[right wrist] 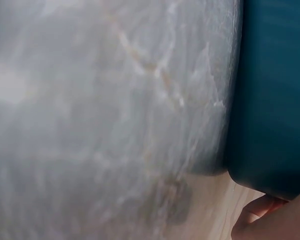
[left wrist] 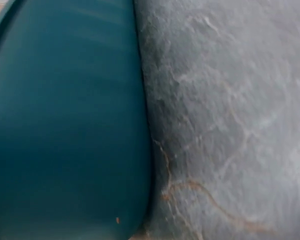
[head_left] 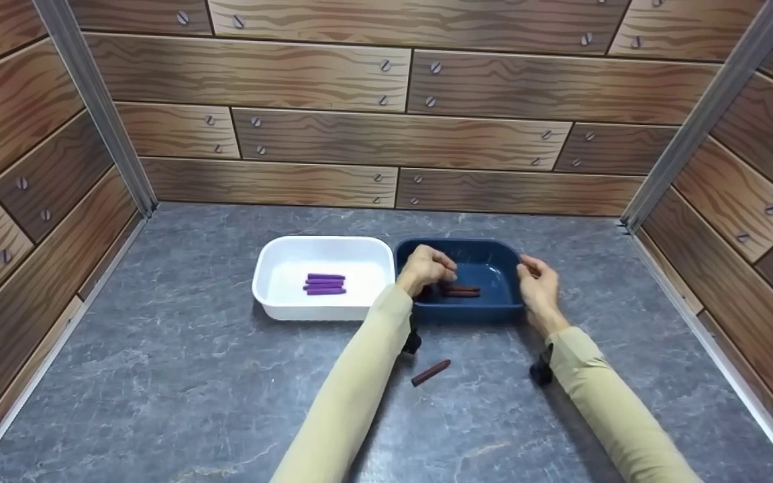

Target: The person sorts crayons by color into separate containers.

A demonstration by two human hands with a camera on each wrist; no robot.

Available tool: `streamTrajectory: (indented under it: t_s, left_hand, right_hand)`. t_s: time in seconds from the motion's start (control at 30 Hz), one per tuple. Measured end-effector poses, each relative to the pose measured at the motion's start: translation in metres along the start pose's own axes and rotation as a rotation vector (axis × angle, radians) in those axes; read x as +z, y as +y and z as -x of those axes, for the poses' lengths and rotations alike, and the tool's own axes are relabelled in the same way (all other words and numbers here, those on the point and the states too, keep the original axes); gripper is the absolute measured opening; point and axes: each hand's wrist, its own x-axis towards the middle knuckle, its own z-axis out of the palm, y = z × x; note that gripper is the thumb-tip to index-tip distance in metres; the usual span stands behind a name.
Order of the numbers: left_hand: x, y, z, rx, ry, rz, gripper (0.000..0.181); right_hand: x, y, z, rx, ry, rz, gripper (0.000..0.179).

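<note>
My left hand [head_left: 425, 270] reaches over the left part of a dark blue tray [head_left: 470, 312], fingers bent downward. Brown crayons [head_left: 464, 292] lie on the tray's floor just below those fingertips; whether the fingers hold one I cannot tell. At the tray's right end my right hand [head_left: 539, 290] grips the rim, thumb and fingers at the wall. In the right wrist view, curled fingers [right wrist: 257, 212] show by the tray's lower corner. The left wrist view has only the tray's outer wall [left wrist: 70, 120] and the tabletop. A single brown crayon [head_left: 431, 373] lies on the table in front of the tray.
A white tray [head_left: 323, 312] stands at the left, right beside the blue one, with several purple crayons [head_left: 325, 283] in it. Wood-patterned panels [head_left: 319, 137] enclose the grey marbled table [head_left: 178, 376] at the back and both sides.
</note>
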Motion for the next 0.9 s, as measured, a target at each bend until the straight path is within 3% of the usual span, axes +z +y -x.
streamTrajectory:
  t_s: [0.13, 0.23, 0.47, 0.67, 0.9]
  left_hand:
    - [-0.004, 0.002, 0.004, 0.068, -0.044, 0.048, 0.022]
    - [-0.008, 0.004, 0.009, 0.104, -0.063, 0.034, 0.021]
    - [-0.017, 0.007, 0.022, 0.175, -0.048, 0.076, 0.015]
    - [-0.025, 0.009, 0.042, 0.217, -0.061, 0.111, 0.013]
    - [-0.031, 0.001, 0.068, 0.237, -0.065, 0.132, 0.014]
  right_hand:
    - [0.000, 0.001, 0.001, -0.003, -0.007, 0.009, 0.040]
    - [0.000, 0.002, 0.002, -0.003, -0.012, 0.018, 0.040]
    - [0.001, 0.000, -0.001, 0.010, -0.004, 0.016, 0.040]
    - [0.000, -0.001, -0.001, 0.010, 0.012, 0.012, 0.039]
    - [0.001, -0.001, 0.001, -0.013, -0.002, 0.016, 0.040]
